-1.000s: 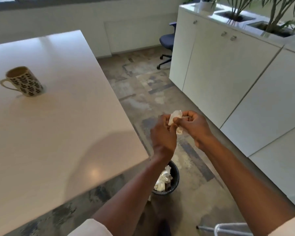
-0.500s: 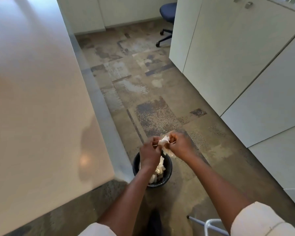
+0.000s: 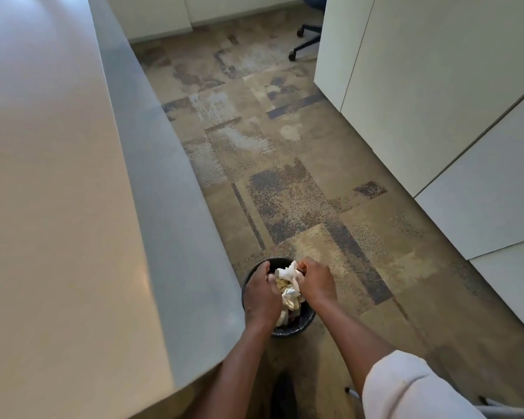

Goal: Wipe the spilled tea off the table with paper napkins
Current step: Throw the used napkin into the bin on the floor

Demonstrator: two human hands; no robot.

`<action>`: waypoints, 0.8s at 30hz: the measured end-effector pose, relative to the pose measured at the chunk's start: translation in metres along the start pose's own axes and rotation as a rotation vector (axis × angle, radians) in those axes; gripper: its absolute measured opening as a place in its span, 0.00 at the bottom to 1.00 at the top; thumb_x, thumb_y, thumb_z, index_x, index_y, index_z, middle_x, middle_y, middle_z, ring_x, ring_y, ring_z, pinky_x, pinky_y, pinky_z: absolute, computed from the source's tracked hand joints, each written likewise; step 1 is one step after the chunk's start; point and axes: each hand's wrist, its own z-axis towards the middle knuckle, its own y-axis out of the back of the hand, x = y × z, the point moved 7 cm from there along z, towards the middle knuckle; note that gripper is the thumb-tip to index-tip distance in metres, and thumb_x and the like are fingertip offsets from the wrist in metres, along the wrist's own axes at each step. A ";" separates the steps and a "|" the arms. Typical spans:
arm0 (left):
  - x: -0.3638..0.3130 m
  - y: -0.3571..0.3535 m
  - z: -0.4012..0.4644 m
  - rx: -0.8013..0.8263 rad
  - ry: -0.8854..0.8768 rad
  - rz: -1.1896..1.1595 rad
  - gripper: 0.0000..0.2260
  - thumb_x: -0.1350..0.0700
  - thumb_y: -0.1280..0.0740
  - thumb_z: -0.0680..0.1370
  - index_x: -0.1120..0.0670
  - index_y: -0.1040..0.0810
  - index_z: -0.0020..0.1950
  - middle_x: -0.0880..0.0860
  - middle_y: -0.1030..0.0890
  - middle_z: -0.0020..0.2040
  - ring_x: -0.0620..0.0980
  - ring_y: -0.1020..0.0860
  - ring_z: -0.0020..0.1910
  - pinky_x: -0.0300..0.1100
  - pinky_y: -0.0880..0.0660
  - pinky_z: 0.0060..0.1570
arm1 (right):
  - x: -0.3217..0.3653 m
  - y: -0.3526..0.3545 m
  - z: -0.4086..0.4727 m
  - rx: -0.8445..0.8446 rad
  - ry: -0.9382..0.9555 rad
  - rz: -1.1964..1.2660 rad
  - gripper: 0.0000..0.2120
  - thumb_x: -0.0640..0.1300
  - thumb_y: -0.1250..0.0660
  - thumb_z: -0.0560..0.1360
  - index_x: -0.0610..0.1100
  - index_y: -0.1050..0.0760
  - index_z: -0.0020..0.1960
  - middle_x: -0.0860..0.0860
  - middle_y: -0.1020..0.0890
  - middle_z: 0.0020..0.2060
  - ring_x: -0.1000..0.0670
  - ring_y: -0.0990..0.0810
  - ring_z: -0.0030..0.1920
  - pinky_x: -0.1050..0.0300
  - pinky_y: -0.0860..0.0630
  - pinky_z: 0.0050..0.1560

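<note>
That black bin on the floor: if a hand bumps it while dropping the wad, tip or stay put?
The bin looks small and narrow, filled only with crumpled napkins, so probably light and easy to nudge or tip. The carpet should curb sliding. Left hand and right hand hold the wad above it.

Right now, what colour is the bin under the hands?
Black, a small round bin with crumpled white napkins inside; the head view shows it.

Left hand [image 3: 262,293] and right hand [image 3: 315,281] — both curled shut, close together.
</note>
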 end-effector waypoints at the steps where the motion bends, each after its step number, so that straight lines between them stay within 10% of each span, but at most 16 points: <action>1: 0.002 0.001 0.001 -0.017 0.007 -0.009 0.17 0.57 0.41 0.83 0.52 0.27 0.72 0.52 0.21 0.67 0.52 0.24 0.65 0.46 0.27 0.64 | 0.000 -0.005 0.004 0.012 0.002 -0.008 0.08 0.42 0.28 0.74 0.48 0.21 0.52 0.49 0.16 0.45 0.48 0.18 0.44 0.54 0.20 0.44; 8: 0.005 0.017 0.001 -0.199 0.043 -0.028 0.18 0.59 0.42 0.83 0.53 0.29 0.73 0.53 0.22 0.68 0.53 0.24 0.67 0.44 0.28 0.63 | -0.012 -0.020 0.010 0.059 -0.015 -0.119 0.12 0.39 0.36 0.78 0.50 0.21 0.58 0.48 0.16 0.49 0.48 0.19 0.45 0.53 0.19 0.46; 24: -0.092 0.061 -0.025 -0.077 -0.172 -0.061 0.23 0.54 0.39 0.82 0.52 0.36 0.77 0.52 0.31 0.75 0.50 0.33 0.74 0.46 0.35 0.72 | 0.073 0.093 -0.015 -0.142 0.218 0.071 0.13 0.44 0.35 0.79 0.42 0.24 0.61 0.45 0.17 0.54 0.46 0.19 0.52 0.58 0.29 0.46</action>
